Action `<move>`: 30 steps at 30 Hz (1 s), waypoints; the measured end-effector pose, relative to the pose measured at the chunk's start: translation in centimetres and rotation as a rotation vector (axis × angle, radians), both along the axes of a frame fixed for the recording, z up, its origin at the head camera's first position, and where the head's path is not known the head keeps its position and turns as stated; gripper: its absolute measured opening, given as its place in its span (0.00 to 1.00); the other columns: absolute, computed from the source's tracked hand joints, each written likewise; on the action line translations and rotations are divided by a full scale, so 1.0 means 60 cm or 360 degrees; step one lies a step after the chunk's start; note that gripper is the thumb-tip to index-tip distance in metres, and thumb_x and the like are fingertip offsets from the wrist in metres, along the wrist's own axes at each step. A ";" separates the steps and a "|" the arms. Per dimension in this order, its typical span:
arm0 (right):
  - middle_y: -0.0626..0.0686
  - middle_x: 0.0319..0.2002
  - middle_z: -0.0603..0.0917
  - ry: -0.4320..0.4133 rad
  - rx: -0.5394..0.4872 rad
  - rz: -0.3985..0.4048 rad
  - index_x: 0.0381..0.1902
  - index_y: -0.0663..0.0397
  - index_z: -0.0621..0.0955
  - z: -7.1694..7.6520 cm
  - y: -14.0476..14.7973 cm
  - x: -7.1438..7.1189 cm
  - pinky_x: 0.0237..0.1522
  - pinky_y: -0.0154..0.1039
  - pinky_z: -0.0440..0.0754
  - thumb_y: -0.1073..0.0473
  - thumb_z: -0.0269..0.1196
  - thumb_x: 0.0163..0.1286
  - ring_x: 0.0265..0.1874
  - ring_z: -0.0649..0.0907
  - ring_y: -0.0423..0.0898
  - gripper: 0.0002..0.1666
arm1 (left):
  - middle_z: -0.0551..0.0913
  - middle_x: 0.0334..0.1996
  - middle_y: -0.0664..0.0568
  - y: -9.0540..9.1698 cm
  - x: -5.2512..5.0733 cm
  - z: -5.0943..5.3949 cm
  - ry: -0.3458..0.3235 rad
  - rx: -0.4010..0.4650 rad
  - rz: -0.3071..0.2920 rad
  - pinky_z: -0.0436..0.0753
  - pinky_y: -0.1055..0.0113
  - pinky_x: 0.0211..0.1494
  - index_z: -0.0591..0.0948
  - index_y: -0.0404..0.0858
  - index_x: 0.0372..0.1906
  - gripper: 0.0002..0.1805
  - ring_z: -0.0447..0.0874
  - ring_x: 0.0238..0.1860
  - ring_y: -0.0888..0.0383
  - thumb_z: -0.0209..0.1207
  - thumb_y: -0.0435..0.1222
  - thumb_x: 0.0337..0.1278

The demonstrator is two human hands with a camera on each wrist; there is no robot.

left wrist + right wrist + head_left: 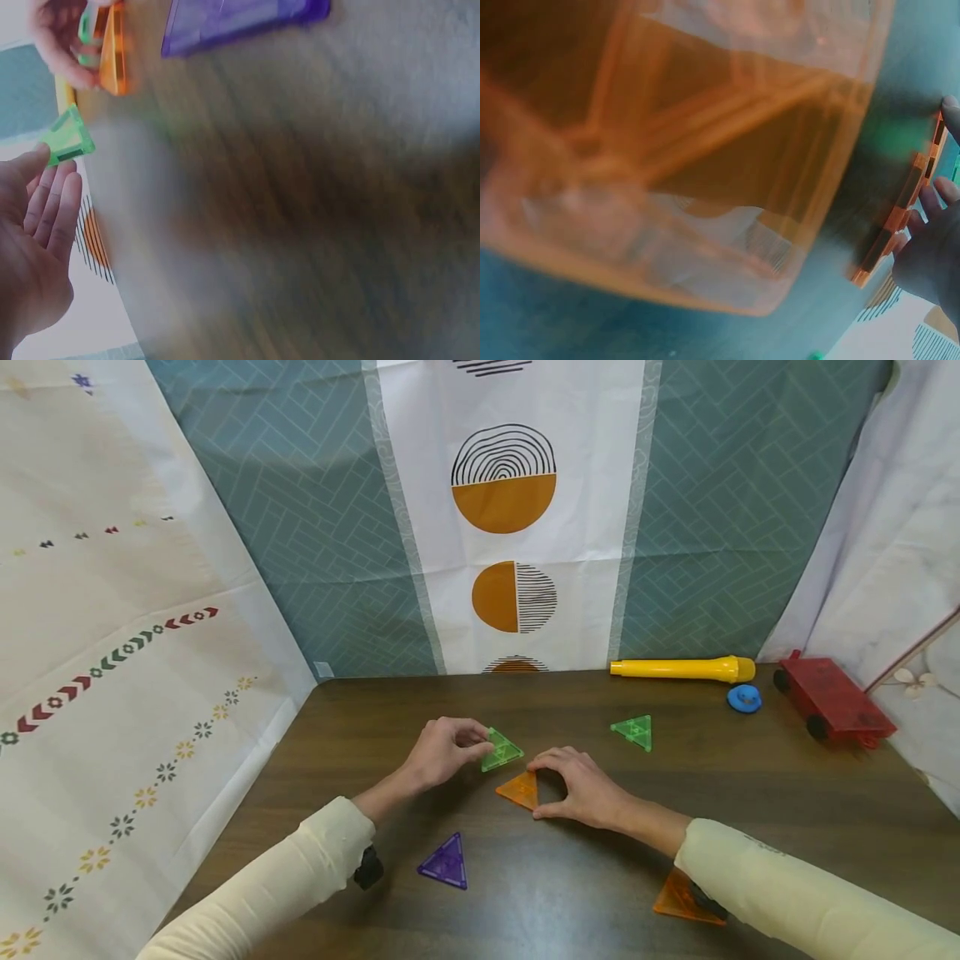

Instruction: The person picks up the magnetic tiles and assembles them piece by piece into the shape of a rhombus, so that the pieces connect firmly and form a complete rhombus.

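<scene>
My left hand point(444, 752) pinches a translucent green triangular tile point(501, 752) between thumb and fingers near the table's middle. In the left wrist view, the thumb presses the green tile point(69, 136) against the fingers. Just to the right, my right hand point(581, 789) grips an orange triangular tile point(520, 788) along its right edge, with the thumb at the near corner. The two tiles lie close, with a small gap. Another orange tile point(678, 900) is partly hidden under my right forearm and looms large in the right wrist view point(727, 187).
A purple triangular tile point(446, 862) lies nearer me, and a second green tile point(635, 732) farther right. Along the back right are a yellow toy microphone point(675, 669), a small blue hat-shaped piece point(744, 698) and a red wheeled cart point(836, 697). Cloth hangs behind the table.
</scene>
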State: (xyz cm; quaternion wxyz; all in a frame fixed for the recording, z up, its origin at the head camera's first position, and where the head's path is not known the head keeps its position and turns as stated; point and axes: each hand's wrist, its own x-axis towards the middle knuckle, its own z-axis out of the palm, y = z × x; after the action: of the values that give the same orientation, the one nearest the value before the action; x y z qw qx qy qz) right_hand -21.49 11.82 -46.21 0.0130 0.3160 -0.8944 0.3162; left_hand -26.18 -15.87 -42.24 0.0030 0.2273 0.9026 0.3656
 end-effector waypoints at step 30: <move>0.51 0.57 0.82 0.0076 0.0112 0.0018 0.59 0.54 0.88 0.000 0.000 0.002 0.62 0.61 0.76 0.46 0.82 0.60 0.59 0.79 0.53 0.32 | 0.92 0.36 0.57 0.032 0.029 -0.027 0.0170 -0.0032 -0.0124 0.88 0.70 0.40 0.88 0.43 0.42 0.06 0.88 0.33 0.66 0.74 0.36 0.64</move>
State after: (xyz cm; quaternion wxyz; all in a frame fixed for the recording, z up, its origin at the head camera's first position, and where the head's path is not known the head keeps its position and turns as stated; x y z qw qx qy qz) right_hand -21.35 11.80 -46.22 0.0215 0.3287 -0.9026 0.2771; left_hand -24.42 -13.97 -43.88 -0.0285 0.2813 0.8956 0.3434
